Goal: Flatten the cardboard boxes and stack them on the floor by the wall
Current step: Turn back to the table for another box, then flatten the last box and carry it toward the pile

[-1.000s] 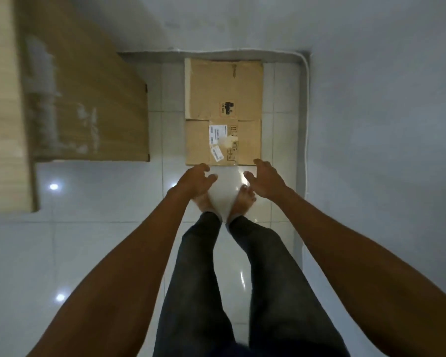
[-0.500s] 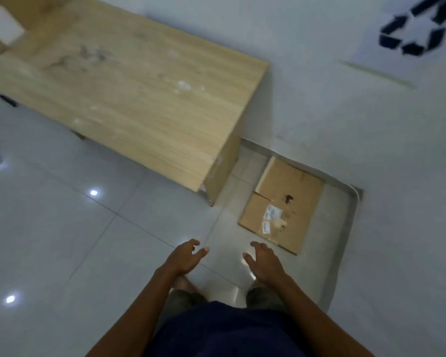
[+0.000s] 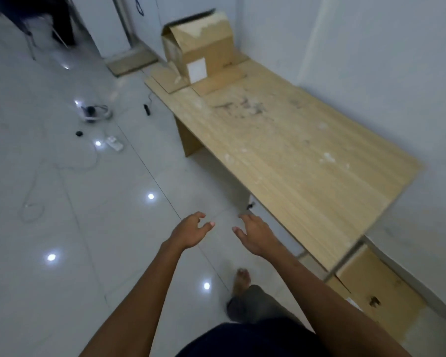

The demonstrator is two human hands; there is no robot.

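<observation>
An open brown cardboard box with a white label stands upright at the far end of the long wooden table, its flaps spread out on the tabletop. Flattened cardboard lies on the floor by the wall at the lower right, beyond the table's near end. My left hand and my right hand hang empty over the floor tiles with fingers spread, near the table's front edge and far from the box.
White cables, a power strip and small black items lie on the glossy tile floor at left. A flat cardboard piece rests on the floor by a door at the back. My bare foot steps on the tiles.
My view has swung left, away from the flattened cardboard in the corner, and now runs along the table to the standing box. Both hands stay empty and open.
</observation>
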